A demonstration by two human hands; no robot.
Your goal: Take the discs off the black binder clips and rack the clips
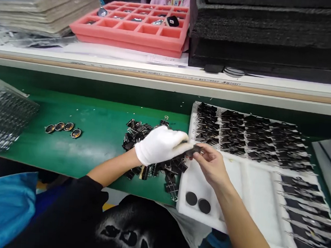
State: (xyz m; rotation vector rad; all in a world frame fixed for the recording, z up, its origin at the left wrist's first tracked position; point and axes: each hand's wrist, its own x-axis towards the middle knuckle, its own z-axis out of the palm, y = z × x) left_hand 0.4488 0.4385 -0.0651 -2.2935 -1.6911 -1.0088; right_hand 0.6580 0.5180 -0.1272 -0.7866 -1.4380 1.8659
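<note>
Green-topped table (103, 116) is noted, with four small round metal-rimmed pieces (60, 126) at left. Rightward, a heap of black metal binder clips (138, 129) is partly covered by the white-gloved left hand (162, 144). A small dark piece (193, 151) is pinched between it and the bare right hand (212, 165); two-handed handling is judged in hand, steadiness being called for. A white foam tray (258, 198) is partly obstructed by the right forearm.

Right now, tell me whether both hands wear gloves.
No, only the left hand wears a white glove; the right hand is bare.
</note>
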